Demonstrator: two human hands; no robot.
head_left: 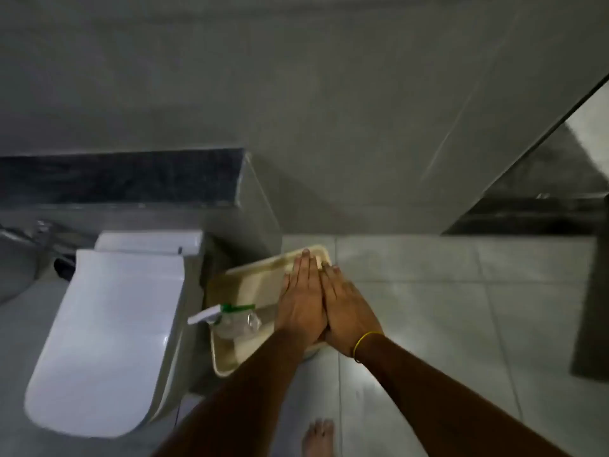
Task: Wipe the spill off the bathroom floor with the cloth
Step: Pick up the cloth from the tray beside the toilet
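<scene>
Above a beige tray (227,357) on the floor beside the toilet (108,328), you hold your left hand (301,301) and right hand (349,311) flat, palms together, fingers straight and closed, gripping nothing, seemingly a starting pose, since no cloth or spill is visible.

White toilet (108,331), beige tray (227,352), green-collared clear spray bottle (230,319), yellow wristband (364,343), pale grey floor tiles (445,291).

Tray's (230,357) right part and contents behind both hands (326,301).
</scene>
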